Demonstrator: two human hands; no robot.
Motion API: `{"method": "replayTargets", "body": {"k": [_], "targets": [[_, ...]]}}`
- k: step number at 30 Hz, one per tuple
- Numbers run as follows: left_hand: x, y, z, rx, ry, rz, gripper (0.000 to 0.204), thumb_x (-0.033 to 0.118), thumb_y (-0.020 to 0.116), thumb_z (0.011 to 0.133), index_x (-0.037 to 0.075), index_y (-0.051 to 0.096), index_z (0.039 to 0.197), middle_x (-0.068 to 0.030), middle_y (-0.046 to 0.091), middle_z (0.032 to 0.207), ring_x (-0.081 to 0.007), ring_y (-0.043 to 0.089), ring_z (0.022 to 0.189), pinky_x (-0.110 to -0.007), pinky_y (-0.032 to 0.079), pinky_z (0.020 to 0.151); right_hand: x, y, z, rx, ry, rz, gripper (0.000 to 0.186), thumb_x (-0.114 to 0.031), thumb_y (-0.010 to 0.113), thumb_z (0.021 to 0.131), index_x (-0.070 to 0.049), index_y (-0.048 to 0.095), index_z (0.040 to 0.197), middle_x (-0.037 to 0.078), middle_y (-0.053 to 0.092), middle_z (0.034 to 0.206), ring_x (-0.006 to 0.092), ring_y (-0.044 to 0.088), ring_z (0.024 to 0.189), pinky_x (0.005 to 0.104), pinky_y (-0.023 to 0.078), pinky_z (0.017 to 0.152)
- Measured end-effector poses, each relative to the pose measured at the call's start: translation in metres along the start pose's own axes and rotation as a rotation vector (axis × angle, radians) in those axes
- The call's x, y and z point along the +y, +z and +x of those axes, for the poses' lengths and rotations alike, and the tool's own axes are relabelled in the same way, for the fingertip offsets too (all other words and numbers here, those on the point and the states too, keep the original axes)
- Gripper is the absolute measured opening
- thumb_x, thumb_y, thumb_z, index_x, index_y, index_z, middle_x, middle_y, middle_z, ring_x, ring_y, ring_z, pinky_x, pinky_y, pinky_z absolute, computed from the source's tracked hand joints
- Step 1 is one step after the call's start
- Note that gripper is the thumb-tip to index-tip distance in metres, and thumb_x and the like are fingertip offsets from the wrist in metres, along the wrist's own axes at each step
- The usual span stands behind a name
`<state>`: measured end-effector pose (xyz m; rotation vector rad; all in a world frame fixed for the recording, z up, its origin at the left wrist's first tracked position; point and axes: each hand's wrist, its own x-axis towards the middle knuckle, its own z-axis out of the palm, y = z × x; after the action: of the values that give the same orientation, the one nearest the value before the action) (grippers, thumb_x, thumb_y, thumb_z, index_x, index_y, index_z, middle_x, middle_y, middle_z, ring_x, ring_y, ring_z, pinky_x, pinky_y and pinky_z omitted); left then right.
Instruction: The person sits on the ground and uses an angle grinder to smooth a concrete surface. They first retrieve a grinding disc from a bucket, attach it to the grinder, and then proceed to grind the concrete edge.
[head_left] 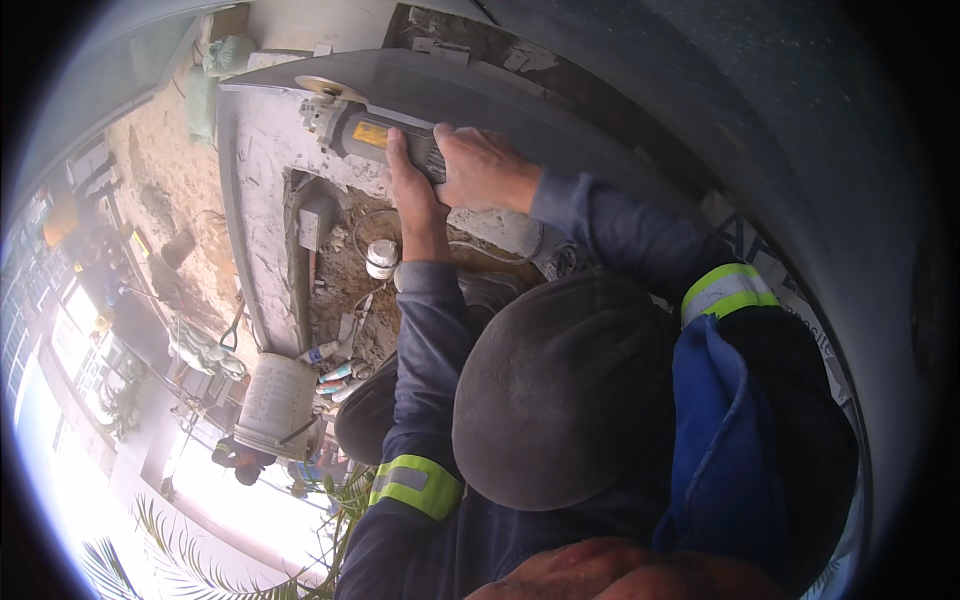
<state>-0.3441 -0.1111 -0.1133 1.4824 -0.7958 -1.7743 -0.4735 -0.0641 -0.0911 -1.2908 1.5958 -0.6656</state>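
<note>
Both my hands hold a grey angle grinder [375, 135] with a yellow label, near the top of the view. My left hand [410, 185] wraps its body from below. My right hand [485, 168] grips its rear end. The grinder's disc [325, 88] sits at the upper edge of a grey stone slab [262, 160], which is dusty white along that side. My sleeves are dark blue with yellow reflective bands. A dark grey rounded, cap-like shape [565, 390] hides part of my arms and body.
Behind the slab lies a rubble-filled recess with a white roll [382, 255], cables and a grey block [312, 220]. A white bucket [275, 405] and several tubes [335, 375] lie below it. Palm leaves [180, 560] and a street far below show at the lower left.
</note>
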Motion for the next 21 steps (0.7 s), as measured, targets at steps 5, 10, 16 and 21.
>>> {"method": "replayTargets", "body": {"k": [5,10,16,21], "targets": [[-0.002,-0.004,0.010,0.010,0.018,-0.046,0.049,0.040,0.053,0.107,-0.006,0.058,0.124,-0.0139,0.068,0.110,-0.0209,0.069,0.095,-0.034,0.057,0.084,0.003,0.005,0.011,-0.054,0.020,0.016,0.049,-0.015,0.073,0.072,0.015,0.056,0.106,0.033,0.070,0.090,0.0467,0.073,0.088,0.0501,0.059,0.079],[-0.004,-0.011,0.018,-0.010,0.033,-0.058,0.052,0.040,0.056,0.106,-0.008,0.058,0.124,-0.0137,0.068,0.110,-0.0199,0.068,0.095,-0.034,0.058,0.084,0.003,0.009,0.018,-0.047,0.002,0.009,0.047,-0.014,0.072,0.073,0.015,0.056,0.107,0.034,0.070,0.090,0.0470,0.073,0.089,0.0506,0.058,0.078],[-0.001,-0.015,0.025,-0.008,-0.015,-0.111,0.048,0.041,0.054,0.106,-0.003,0.057,0.126,-0.0116,0.068,0.110,-0.0205,0.068,0.096,-0.035,0.058,0.085,-0.001,0.009,0.026,-0.065,0.003,0.006,0.047,-0.012,0.071,0.072,0.015,0.059,0.107,0.033,0.071,0.093,0.0454,0.073,0.091,0.0498,0.059,0.079],[0.004,-0.024,0.036,-0.042,-0.058,-0.105,0.046,0.043,0.046,0.108,0.003,0.055,0.128,-0.0118,0.069,0.115,-0.0238,0.069,0.103,-0.039,0.056,0.091,-0.004,0.016,0.037,-0.045,0.009,0.021,0.046,-0.010,0.070,0.069,0.014,0.061,0.108,0.032,0.072,0.099,0.0441,0.073,0.096,0.0486,0.060,0.085]]}}
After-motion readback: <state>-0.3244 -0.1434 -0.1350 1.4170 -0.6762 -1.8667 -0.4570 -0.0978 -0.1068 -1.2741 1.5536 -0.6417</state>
